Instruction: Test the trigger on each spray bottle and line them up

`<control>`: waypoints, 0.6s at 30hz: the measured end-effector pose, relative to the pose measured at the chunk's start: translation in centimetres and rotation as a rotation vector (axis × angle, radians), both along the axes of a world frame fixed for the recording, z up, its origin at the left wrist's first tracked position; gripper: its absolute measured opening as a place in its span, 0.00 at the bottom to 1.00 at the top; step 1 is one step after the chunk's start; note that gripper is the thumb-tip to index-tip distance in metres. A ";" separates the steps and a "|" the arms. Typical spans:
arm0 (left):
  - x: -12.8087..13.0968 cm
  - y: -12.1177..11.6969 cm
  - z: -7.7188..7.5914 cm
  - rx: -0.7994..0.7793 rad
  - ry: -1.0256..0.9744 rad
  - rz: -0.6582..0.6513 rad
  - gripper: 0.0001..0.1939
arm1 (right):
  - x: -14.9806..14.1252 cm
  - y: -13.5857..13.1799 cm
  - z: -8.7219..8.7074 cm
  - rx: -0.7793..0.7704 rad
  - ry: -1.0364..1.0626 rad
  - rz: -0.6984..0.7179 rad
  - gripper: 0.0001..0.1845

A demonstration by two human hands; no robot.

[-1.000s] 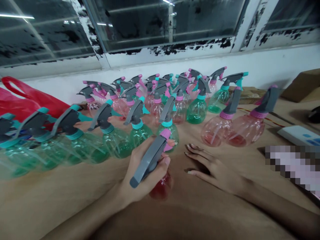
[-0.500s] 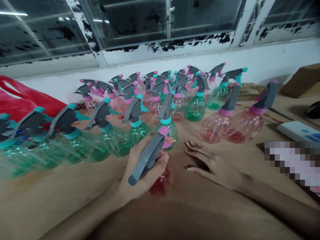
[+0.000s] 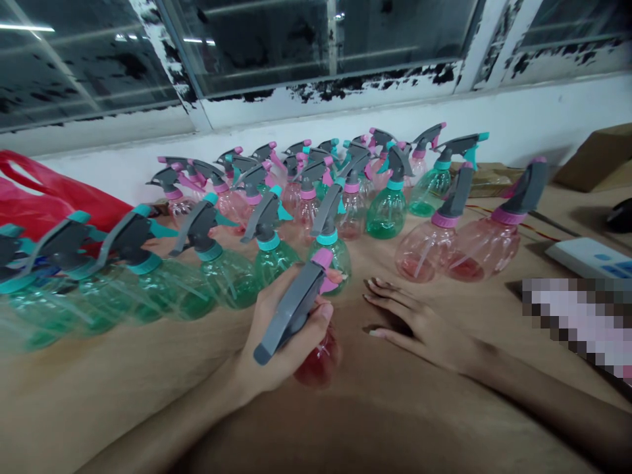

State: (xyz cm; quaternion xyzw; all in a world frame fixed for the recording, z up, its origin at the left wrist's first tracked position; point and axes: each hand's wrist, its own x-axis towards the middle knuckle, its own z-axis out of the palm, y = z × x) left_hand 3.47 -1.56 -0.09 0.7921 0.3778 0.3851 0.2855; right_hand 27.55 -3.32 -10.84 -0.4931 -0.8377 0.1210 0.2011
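Observation:
My left hand (image 3: pixel 276 336) is wrapped round the neck of a pink spray bottle (image 3: pixel 320 362) with a grey head and pink nozzle, low over or on the table; its base contact cannot be made out. My palm and fingers hide much of its collar. To the right, my right hand (image 3: pixel 419 329) lies on the tabletop with fingers stretched out and nothing in them. Just beyond the held bottle stands a green spray bottle (image 3: pixel 328 253). Two pink spray bottles, one at the front (image 3: pixel 424 253) and its neighbour (image 3: pixel 486 250), stand beyond my right hand.
A row of green spray bottles (image 3: pixel 222 280) runs to the left. Behind it, pink and green bottles crowd toward the wall. A red plastic bag (image 3: pixel 64 197) lies at left. On the right are a white device (image 3: pixel 592 257), a cardboard box (image 3: pixel 600 158) and a black mouse (image 3: pixel 621 216).

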 end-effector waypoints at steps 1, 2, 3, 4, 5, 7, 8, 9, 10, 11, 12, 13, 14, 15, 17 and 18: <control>0.0 0.0 0.0 -0.005 0.001 0.001 0.03 | 0.0 0.0 0.0 -0.001 -0.001 0.002 0.30; 0.0 -0.1 0.1 -0.009 -0.001 0.001 0.03 | 0.0 0.0 0.0 -0.001 -0.001 0.005 0.30; 0.0 -0.1 0.1 -0.017 -0.003 0.001 0.03 | 0.0 0.0 0.0 0.000 0.001 0.006 0.30; 0.0 -0.2 0.2 -0.026 -0.005 0.004 0.03 | 0.0 0.0 0.0 0.002 0.004 0.006 0.30; 0.0 -0.2 0.2 -0.040 -0.004 0.003 0.04 | 0.0 0.0 0.0 0.006 0.010 0.004 0.30; 0.0 -0.3 0.3 -0.073 -0.012 -0.014 0.07 | 0.0 0.0 0.0 0.012 0.022 -0.002 0.30; 0.0 -0.3 0.3 -0.087 -0.020 -0.024 0.08 | 0.0 0.0 0.0 0.013 0.025 -0.003 0.30; 0.0 -0.3 0.3 -0.098 -0.027 -0.034 0.09 | 0.0 0.0 -0.1 0.013 0.023 -0.002 0.30; 0.0 -0.2 0.4 -0.104 -0.029 -0.039 0.09 | 0.0 0.0 -0.1 0.010 0.019 0.001 0.30; 0.0 -0.2 0.4 -0.106 -0.025 -0.038 0.09 | 0.1 0.0 -0.1 0.006 0.014 0.005 0.30; 0.0 -0.2 0.5 -0.103 -0.018 -0.028 0.08 | 0.1 0.0 -0.1 0.002 0.012 0.007 0.30; -0.1 -0.1 0.5 -0.093 -0.008 -0.019 0.08 | 0.1 0.1 -0.2 -0.004 0.012 0.011 0.30; -0.1 -0.1 0.5 -0.081 0.000 -0.011 0.07 | 0.1 0.1 -0.2 -0.009 0.014 0.012 0.30; -0.1 -0.1 0.4 -0.067 0.003 -0.006 0.05 | 0.2 0.1 -0.2 -0.011 0.016 0.013 0.30; -0.1 0.0 0.3 -0.044 -0.002 -0.007 0.03 | 0.2 0.1 -0.3 -0.014 0.016 0.017 0.30; -0.2 0.0 0.2 -0.039 -0.008 -0.009 0.03 | 0.2 0.1 -0.3 -0.013 0.018 0.020 0.30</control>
